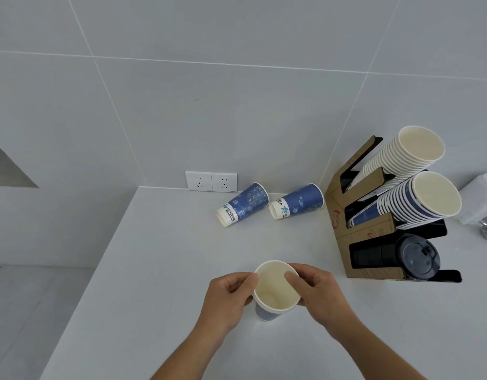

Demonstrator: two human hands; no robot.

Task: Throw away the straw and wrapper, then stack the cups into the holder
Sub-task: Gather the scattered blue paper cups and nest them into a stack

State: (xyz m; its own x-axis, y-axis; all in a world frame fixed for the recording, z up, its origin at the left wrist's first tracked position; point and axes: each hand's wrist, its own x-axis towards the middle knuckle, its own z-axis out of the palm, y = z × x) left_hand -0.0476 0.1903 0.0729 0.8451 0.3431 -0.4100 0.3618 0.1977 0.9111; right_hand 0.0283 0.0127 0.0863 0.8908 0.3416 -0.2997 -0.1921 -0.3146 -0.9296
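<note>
Blue cup [275, 290] upright on counter [160, 270], near-left of holder [371, 218]. L hand [228, 294] & R hand [316, 292] both pinch its rim, R thumb inside. Two more cups [243, 205] lie farther back, left of holder. Risk: rim pinch may crumple paper; cup then may jam in holder stack.

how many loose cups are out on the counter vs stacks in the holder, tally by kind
Loose blue cups lying on their side: 2 (left one, right one)
Loose blue cup upright, held by both hands (left, right): 1
Cup stacks in the holder: 2 (white, blue)
Black lid stack in the holder: 1
Total: 6
</note>
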